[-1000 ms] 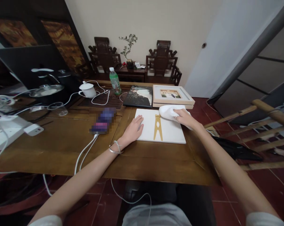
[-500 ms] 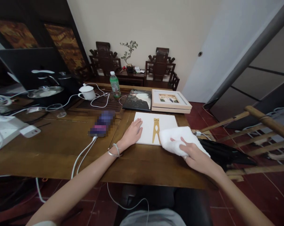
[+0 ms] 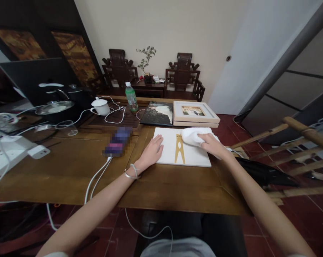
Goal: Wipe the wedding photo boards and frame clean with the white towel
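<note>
Board (image 3: 165,151) on counter (image 3: 177,189); cloth (image 3: 191,136) over board's far-right part, bunched in right fingers (image 3: 204,137). Left fingers (image 3: 158,139) flat on board's left edge, gripping nothing. Wiping seemingly under way; share done or remaining unclear.

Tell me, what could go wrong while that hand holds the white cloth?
The cloth might push the white panel out of place if the left hand presses too lightly. The right hand could bump the framed picture just behind the panel. The left forearm might snag the white cables near it.
</note>
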### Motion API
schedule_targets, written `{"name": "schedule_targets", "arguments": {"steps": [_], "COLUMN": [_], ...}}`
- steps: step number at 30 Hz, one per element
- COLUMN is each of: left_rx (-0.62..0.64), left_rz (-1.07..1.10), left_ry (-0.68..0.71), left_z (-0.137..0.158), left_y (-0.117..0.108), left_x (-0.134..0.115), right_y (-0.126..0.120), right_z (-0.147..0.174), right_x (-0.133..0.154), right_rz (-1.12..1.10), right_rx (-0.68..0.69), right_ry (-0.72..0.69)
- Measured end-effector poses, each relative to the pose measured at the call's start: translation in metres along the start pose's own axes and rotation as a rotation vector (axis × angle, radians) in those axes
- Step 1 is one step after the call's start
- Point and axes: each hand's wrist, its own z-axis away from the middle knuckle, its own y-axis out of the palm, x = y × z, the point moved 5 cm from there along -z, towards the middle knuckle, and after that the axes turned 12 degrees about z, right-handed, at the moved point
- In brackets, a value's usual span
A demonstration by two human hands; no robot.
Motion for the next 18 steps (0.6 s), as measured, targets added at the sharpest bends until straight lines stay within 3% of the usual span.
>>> {"name": "schedule_targets", "arguments": {"steps": [4, 8, 13, 18], "left_rx": [0.006, 0.001, 0.005, 0.001], "left_rz": [-0.002, 0.004, -0.003, -0.003], "left_ry": [0.006, 0.009, 0.005, 0.004], "left_z": [0.000, 0.000, 0.000, 0.000], "left_y": [0.000, 0.000, 0.000, 0.001], "left_x": [0.001, 0.001, -0.001, -0.001], "right_y": [0.001, 0.007, 0.008, -0.002], "right_z": [-0.026, -0.019, 0.036, 0.097], "right_x": [-0.012, -0.007, 0.024, 0.060], "right_rz": [-0.009, 0.017, 0.170, 0.157], "right_rx": [-0.036, -0.032, 0.039, 0.129], "right_ry": [0.032, 0.052, 0.050, -0.033]}}
